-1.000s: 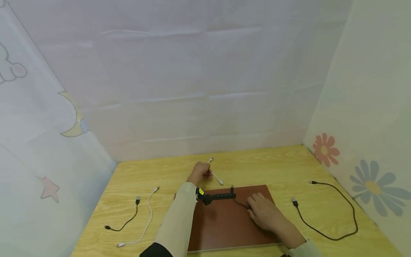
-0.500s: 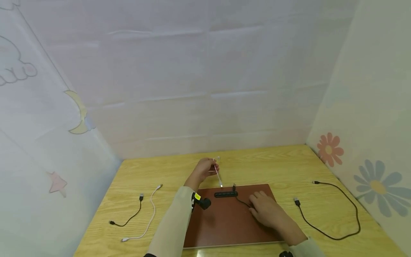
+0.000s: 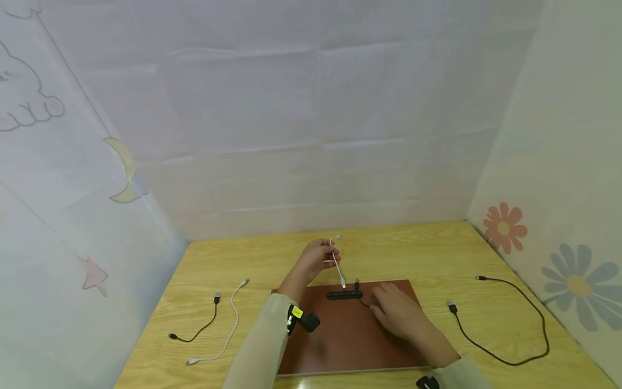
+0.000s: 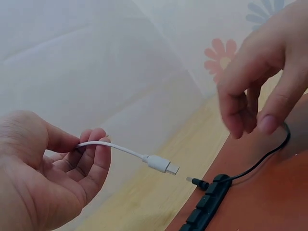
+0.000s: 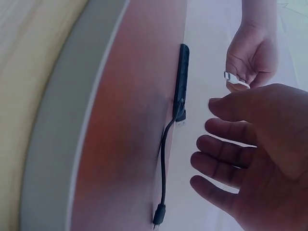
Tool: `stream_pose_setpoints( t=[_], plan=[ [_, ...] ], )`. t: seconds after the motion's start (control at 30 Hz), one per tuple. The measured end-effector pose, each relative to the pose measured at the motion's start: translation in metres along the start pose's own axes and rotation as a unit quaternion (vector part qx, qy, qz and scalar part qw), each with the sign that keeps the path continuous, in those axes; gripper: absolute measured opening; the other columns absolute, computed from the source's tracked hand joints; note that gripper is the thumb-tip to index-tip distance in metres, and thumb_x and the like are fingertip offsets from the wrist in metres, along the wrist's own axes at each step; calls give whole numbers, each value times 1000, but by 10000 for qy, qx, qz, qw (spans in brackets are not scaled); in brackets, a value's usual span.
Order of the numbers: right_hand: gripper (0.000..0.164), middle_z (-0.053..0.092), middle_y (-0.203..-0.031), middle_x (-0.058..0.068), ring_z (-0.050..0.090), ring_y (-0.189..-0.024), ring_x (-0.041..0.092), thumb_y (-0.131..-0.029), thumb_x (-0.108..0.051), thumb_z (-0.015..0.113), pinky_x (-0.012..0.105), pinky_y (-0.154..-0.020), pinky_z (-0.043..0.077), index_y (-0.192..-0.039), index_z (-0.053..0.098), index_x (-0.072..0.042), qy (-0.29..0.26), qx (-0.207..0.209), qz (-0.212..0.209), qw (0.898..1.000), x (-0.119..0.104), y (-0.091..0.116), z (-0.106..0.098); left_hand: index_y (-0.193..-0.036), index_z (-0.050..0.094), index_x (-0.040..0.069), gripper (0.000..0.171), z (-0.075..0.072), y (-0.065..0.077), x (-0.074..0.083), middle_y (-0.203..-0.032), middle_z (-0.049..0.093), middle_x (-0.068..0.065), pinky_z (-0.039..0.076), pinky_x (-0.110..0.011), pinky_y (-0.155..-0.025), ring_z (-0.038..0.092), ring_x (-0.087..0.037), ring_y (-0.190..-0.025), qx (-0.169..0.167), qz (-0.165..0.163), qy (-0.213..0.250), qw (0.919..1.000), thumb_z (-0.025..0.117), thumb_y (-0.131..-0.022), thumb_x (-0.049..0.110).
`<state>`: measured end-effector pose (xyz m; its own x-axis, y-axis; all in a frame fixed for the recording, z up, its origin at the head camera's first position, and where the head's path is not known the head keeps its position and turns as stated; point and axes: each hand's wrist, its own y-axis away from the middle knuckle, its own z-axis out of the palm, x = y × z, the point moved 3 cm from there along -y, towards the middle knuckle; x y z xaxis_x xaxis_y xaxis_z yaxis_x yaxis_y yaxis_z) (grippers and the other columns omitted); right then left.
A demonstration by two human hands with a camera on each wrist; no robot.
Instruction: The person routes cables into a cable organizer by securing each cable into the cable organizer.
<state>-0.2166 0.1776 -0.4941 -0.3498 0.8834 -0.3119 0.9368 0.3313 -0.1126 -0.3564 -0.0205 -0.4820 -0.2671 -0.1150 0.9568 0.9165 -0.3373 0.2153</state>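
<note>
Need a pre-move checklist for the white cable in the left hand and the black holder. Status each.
1. Left hand grips white cable: ok, pinched between thumb and fingers.
2. White cable in holder: not ok, plug hangs apart from it.
3. Black cable at the holder's end: ok, runs through it, plug sticking out.
4. Right hand free: ok, holds nothing.
5. Holder fixed to brown board: cannot tell.

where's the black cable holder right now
In the head view, the black cable holder lies near the far edge of the brown board, left of the right hand, with a black cable at its right end.
</note>
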Motion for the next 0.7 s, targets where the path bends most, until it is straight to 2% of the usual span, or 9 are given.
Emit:
stream_pose_setpoints(
  t=[0.2,0.33,0.43,0.53,0.63,0.7],
  plan=[
    [33,63,-122,13,62,-114,31,-99,-20,68,49,-91,53,-127,63,-4,-691,129,296,9971,-12,-5,-4,-118,51,2,12,10,9,2,-94,62,-9,59,-40,-84,66,-20,-81,-211,97,122,9997,48,-107,6],
    [34,66,-117,9,64,-107,24,-100,-19,67,45,-89,54,-129,62,-2,-1145,258,286,9927,-19,-11,-6,-119,49,1,13,18,15,2,-94,61,-8,58,-42,-86,66,-19,-82,-494,142,166,9985,48,-107,6],
    [29,63,-98,-1,59,-86,13,-101,-22,66,35,-74,51,-123,64,-4,-1450,337,307,9884,-23,-15,-6,-120,48,0,14,26,19,2,-93,61,-7,56,-48,-92,66,-19,-82,-639,192,216,9975,47,-108,7],
    [16,53,-80,-6,48,-68,8,-101,-24,65,27,-61,41,-108,64,-10,-1598,426,335,9857,-25,-19,-5,-120,47,0,14,32,24,2,-93,62,-7,54,-50,-93,66,-18,-81,-674,252,226,9971,46,-108,7],
    [12,48,-73,-7,44,-62,7,-101,-25,66,25,-56,37,-96,61,-15,-1621,532,433,9844,-27,-21,-4,-120,47,0,14,36,27,1,-92,62,-7,55,-48,-91,66,-18,-80,-677,280,264,9970,46,-108,6],
    [11,52,-74,-9,46,-63,5,-100,-25,67,25,-57,40,-99,64,-15,-1613,627,522,9835,-28,-21,-3,-121,47,0,14,36,29,1,-92,62,-7,56,-46,-89,65,-18,-80,-672,301,265,9969,46,-108,6]
  ],
)
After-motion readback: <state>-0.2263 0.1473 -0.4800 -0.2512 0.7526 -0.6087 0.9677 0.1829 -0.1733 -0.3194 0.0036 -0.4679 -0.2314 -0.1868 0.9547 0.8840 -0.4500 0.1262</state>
